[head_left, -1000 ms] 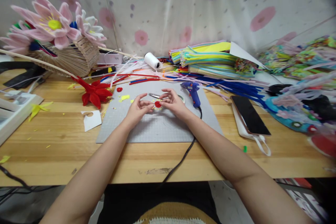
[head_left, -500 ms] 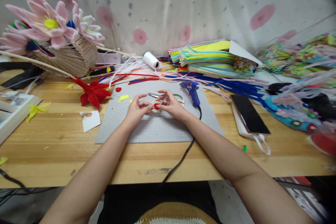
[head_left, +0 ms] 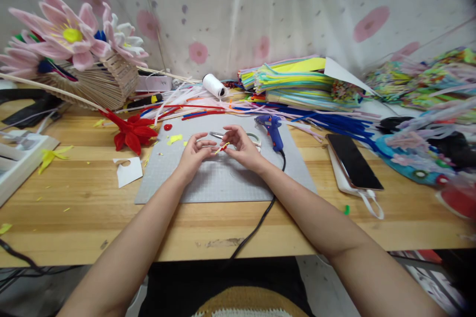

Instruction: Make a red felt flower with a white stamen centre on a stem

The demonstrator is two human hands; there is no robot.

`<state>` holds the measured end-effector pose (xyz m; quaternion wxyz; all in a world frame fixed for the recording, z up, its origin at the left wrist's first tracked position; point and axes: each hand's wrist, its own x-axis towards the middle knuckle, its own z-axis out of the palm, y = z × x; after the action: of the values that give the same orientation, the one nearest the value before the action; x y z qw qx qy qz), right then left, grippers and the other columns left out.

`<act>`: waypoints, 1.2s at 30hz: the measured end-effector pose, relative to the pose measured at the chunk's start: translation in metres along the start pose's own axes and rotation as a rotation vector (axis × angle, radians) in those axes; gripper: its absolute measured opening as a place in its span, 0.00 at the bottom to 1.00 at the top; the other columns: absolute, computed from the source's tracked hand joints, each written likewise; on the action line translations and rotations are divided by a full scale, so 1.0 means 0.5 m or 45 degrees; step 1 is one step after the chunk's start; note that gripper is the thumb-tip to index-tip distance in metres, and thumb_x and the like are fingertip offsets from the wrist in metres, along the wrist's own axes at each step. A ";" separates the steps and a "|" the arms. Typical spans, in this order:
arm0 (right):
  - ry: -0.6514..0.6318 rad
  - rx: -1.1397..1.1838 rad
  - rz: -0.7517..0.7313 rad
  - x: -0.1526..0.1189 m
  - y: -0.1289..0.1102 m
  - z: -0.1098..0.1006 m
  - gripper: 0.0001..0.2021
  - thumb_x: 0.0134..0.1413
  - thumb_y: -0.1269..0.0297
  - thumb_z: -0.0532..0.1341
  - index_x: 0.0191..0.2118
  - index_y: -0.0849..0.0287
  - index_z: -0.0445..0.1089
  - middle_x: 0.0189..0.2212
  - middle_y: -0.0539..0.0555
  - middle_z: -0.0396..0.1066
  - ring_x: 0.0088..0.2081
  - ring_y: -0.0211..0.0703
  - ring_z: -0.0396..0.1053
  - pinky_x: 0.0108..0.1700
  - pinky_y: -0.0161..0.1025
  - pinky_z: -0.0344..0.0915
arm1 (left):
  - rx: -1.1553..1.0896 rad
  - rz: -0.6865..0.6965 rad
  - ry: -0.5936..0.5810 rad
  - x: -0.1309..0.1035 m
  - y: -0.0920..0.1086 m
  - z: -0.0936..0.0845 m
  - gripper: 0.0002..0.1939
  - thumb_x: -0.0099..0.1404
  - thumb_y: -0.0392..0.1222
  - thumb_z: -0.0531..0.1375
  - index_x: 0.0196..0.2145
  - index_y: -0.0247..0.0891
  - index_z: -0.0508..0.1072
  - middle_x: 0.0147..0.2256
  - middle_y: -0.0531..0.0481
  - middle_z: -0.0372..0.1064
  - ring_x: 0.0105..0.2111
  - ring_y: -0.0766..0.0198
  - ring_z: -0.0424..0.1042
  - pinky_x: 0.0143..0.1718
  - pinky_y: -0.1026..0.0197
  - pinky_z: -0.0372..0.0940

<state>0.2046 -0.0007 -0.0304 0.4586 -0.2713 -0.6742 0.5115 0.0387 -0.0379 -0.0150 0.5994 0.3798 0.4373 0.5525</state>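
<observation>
The red-and-yellow piece (head_left: 224, 147) has tipped edge-on (still being worked, I'd judge), pinched by the right hand (head_left: 239, 144); whether the left hand (head_left: 196, 151) grips it, I can't tell.

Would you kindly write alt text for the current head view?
The right hand holds a small red-and-yellow piece over a gray mat, the left hand beside it. Scissors lie behind, a glue gun to the right, a red flower to the left.

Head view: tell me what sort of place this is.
Probably a craft worktable, though whether at home or in a studio I cannot tell. A blue glue gun lies on a gridded gray mat, with bundles of fuzzy stems beyond it.
</observation>
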 end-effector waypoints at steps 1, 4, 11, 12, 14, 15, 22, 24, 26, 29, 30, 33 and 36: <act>0.005 -0.006 -0.022 0.000 -0.002 0.001 0.26 0.45 0.61 0.64 0.50 0.51 0.53 0.38 0.50 0.61 0.40 0.38 0.68 0.48 0.44 0.67 | -0.046 -0.035 -0.006 0.000 0.001 0.000 0.26 0.46 0.33 0.65 0.44 0.35 0.61 0.32 0.50 0.73 0.33 0.63 0.75 0.38 0.58 0.69; 0.015 -0.013 -0.069 -0.002 -0.007 0.003 0.26 0.47 0.57 0.63 0.50 0.50 0.53 0.39 0.50 0.61 0.41 0.39 0.68 0.47 0.44 0.68 | -0.129 -0.179 -0.078 -0.003 0.006 0.002 0.22 0.50 0.36 0.63 0.43 0.35 0.62 0.32 0.47 0.74 0.34 0.61 0.76 0.41 0.55 0.68; 0.006 -0.117 -0.097 -0.002 -0.007 0.005 0.25 0.49 0.57 0.61 0.52 0.50 0.53 0.40 0.52 0.61 0.43 0.40 0.67 0.52 0.46 0.65 | -0.115 -0.170 -0.068 -0.006 0.005 0.008 0.26 0.46 0.32 0.68 0.42 0.35 0.64 0.31 0.49 0.74 0.32 0.64 0.75 0.38 0.57 0.69; 0.012 -0.147 -0.102 -0.001 -0.006 0.005 0.24 0.50 0.58 0.61 0.52 0.51 0.53 0.40 0.52 0.62 0.44 0.41 0.67 0.53 0.46 0.64 | -0.106 -0.146 -0.034 -0.005 0.003 0.008 0.27 0.45 0.31 0.68 0.42 0.35 0.64 0.29 0.51 0.73 0.31 0.64 0.74 0.38 0.58 0.69; 0.029 -0.200 -0.119 -0.001 -0.003 0.003 0.23 0.50 0.61 0.59 0.52 0.52 0.53 0.41 0.53 0.62 0.44 0.41 0.67 0.53 0.46 0.63 | -0.073 -0.096 0.019 -0.003 0.000 0.008 0.27 0.44 0.32 0.69 0.42 0.35 0.63 0.27 0.54 0.72 0.29 0.66 0.73 0.36 0.59 0.70; 0.043 -0.233 -0.131 -0.002 -0.003 0.003 0.23 0.50 0.64 0.59 0.52 0.52 0.53 0.41 0.53 0.62 0.44 0.41 0.67 0.53 0.47 0.63 | -0.051 -0.068 0.036 -0.003 -0.002 0.009 0.27 0.44 0.33 0.69 0.41 0.35 0.63 0.26 0.55 0.71 0.28 0.66 0.73 0.35 0.60 0.70; 0.084 -0.568 -0.239 -0.012 -0.019 0.008 0.24 0.48 0.69 0.59 0.52 0.54 0.55 0.39 0.54 0.67 0.43 0.43 0.67 0.51 0.46 0.63 | 0.041 0.039 0.052 -0.002 -0.004 0.007 0.27 0.44 0.36 0.68 0.41 0.37 0.62 0.25 0.58 0.68 0.28 0.68 0.71 0.36 0.60 0.68; 0.076 -0.617 -0.241 -0.013 -0.022 0.011 0.24 0.49 0.67 0.60 0.52 0.54 0.55 0.39 0.54 0.67 0.43 0.43 0.68 0.50 0.45 0.63 | 0.058 0.047 0.045 -0.003 -0.003 0.008 0.27 0.45 0.36 0.68 0.41 0.37 0.62 0.26 0.58 0.68 0.28 0.68 0.71 0.36 0.61 0.68; 0.093 -0.649 -0.229 -0.013 -0.022 0.013 0.23 0.50 0.67 0.60 0.52 0.54 0.56 0.38 0.54 0.68 0.42 0.43 0.68 0.49 0.44 0.63 | 0.074 0.058 0.034 -0.003 -0.003 0.009 0.27 0.44 0.36 0.68 0.41 0.37 0.62 0.26 0.58 0.69 0.28 0.68 0.71 0.35 0.62 0.67; 0.127 -0.660 -0.221 -0.012 -0.018 0.014 0.22 0.51 0.67 0.59 0.52 0.55 0.56 0.37 0.52 0.69 0.40 0.41 0.70 0.47 0.42 0.64 | 0.079 0.074 0.027 -0.003 -0.005 0.011 0.27 0.44 0.36 0.68 0.41 0.37 0.62 0.25 0.58 0.69 0.28 0.69 0.71 0.36 0.62 0.67; 0.134 -0.654 -0.220 -0.011 -0.016 0.014 0.21 0.51 0.67 0.59 0.52 0.55 0.56 0.36 0.52 0.69 0.39 0.41 0.70 0.46 0.42 0.64 | 0.081 0.080 0.027 -0.003 -0.005 0.011 0.27 0.44 0.36 0.68 0.41 0.37 0.62 0.25 0.59 0.68 0.28 0.69 0.71 0.36 0.62 0.67; 0.145 -0.632 -0.205 -0.012 -0.011 0.014 0.20 0.51 0.67 0.59 0.51 0.55 0.56 0.34 0.51 0.70 0.37 0.40 0.71 0.44 0.41 0.65 | 0.096 0.101 0.026 -0.002 -0.008 0.011 0.27 0.44 0.36 0.68 0.41 0.37 0.61 0.24 0.59 0.68 0.27 0.70 0.70 0.36 0.62 0.68; 0.142 -0.608 -0.181 -0.013 -0.009 0.015 0.20 0.51 0.67 0.59 0.50 0.55 0.57 0.33 0.50 0.71 0.36 0.40 0.71 0.43 0.40 0.65 | 0.111 0.115 0.024 -0.002 -0.008 0.011 0.27 0.44 0.36 0.68 0.40 0.37 0.61 0.23 0.60 0.68 0.26 0.70 0.70 0.36 0.63 0.68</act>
<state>0.2012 -0.0107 -0.0287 0.4530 -0.3515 -0.7669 0.2884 0.0454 -0.0390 -0.0166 0.5526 0.4196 0.4490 0.5630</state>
